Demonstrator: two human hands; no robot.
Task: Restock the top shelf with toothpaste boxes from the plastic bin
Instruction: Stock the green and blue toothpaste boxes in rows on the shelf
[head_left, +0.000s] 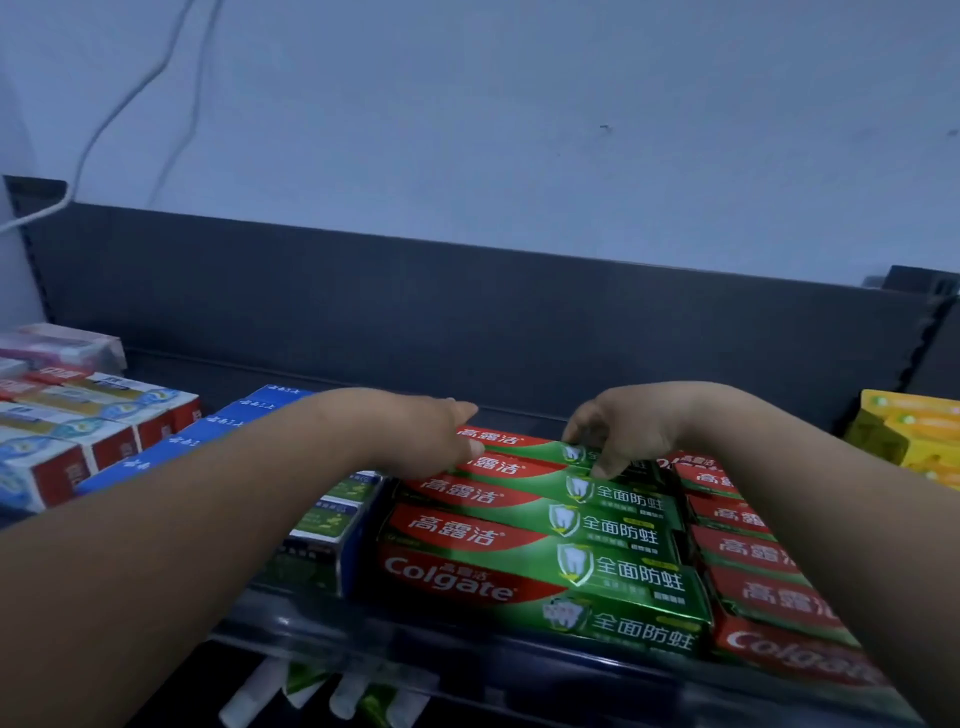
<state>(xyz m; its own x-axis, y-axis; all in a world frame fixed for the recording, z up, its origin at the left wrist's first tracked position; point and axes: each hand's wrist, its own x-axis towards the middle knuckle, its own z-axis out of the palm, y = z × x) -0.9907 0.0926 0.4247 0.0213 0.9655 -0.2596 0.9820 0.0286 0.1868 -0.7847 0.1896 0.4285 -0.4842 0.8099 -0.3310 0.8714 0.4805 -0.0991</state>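
L hand (415, 434) & R hand (623, 431) grip rear box (519, 442); maybe 6 green boxes (524, 566)

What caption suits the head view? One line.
Left hand and right hand hold the rearmost green Colgate box on the shelf.

Pale wall (519, 104), dangling white cable (120, 108)

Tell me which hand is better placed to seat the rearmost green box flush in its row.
Right, probably. The right hand is curled over the rearmost green box, thumb in front, so it can steer it. The left hand only rests at the box's red end; its grip is unclear.
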